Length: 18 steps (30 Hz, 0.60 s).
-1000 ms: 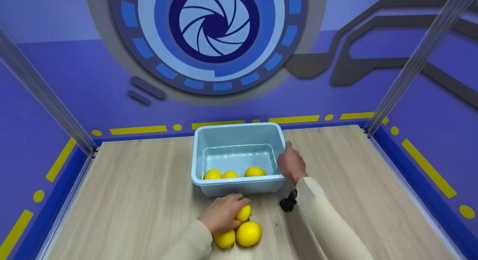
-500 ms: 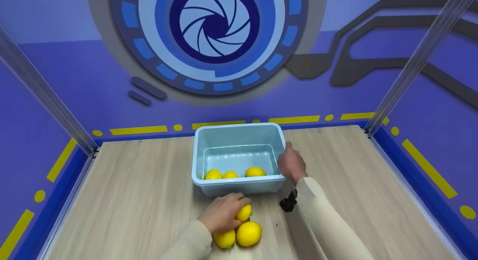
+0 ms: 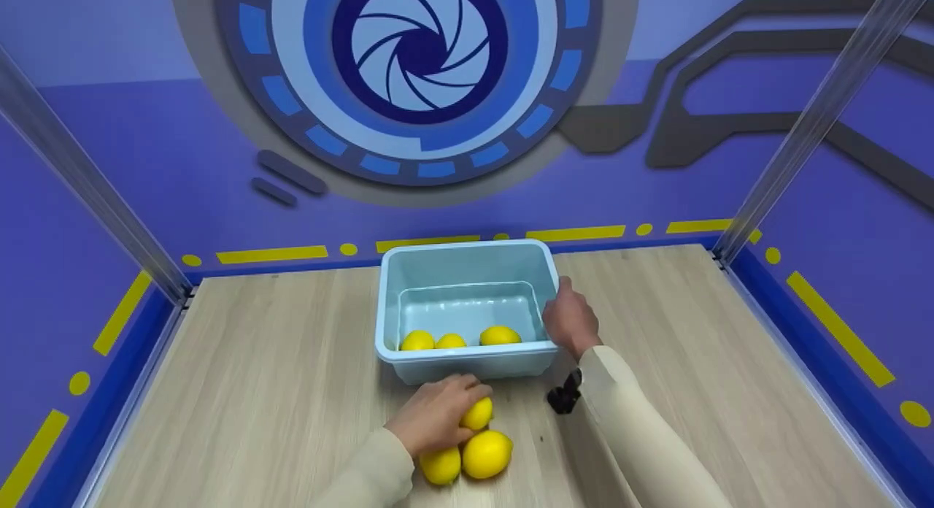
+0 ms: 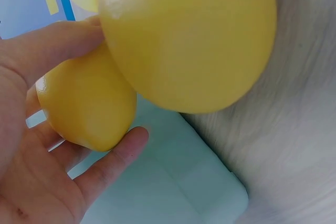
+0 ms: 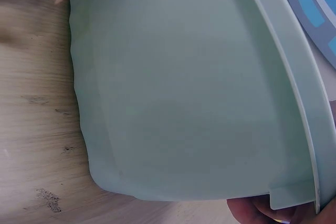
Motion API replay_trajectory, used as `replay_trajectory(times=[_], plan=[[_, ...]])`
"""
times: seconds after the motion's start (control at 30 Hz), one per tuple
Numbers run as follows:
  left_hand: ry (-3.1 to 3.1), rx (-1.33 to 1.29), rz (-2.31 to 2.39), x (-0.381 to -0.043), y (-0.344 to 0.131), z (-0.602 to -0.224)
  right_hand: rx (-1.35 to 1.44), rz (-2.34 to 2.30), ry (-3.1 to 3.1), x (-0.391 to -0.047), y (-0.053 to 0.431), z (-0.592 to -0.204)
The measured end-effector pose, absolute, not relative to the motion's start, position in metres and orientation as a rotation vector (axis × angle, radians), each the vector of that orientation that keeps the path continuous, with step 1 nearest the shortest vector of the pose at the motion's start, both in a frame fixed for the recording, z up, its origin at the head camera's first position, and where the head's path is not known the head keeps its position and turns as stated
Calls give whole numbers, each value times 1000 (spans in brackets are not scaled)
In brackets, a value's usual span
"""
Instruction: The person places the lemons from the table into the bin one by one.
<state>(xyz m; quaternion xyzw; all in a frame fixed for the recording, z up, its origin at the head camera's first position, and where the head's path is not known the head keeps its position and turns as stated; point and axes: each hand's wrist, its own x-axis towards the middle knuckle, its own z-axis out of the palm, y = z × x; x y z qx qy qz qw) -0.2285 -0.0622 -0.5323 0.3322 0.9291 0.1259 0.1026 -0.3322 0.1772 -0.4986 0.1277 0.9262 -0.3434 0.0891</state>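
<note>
A light blue plastic bin (image 3: 467, 353) stands on the wooden table, with three yellow lemons inside along its near wall, one a lemon (image 3: 500, 336) at the right. My right hand (image 3: 571, 320) grips the bin's right rim; in the right wrist view its fingers (image 5: 247, 211) curl under the edge. Just in front of the bin, my left hand (image 3: 436, 414) holds a lemon (image 4: 89, 103) between thumb and fingers. Two more lemons lie close by: one lemon (image 3: 440, 467) partly under the hand, another lemon (image 3: 487, 455) to its right.
Blue patterned panels (image 3: 131, 172) enclose the table (image 3: 270, 391) at the back and both sides. The bin's far side is near the back panel. A black device (image 3: 564, 397) is attached below the right wrist. Bare wood shows left and right of the bin.
</note>
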Motion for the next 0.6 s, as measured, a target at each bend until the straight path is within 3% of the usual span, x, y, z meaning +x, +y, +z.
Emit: replay_trajectory(times=[0.6], plan=[[2725, 952, 375, -227, -61, -522, 386, -1019, 2749, -333, 178, -498]])
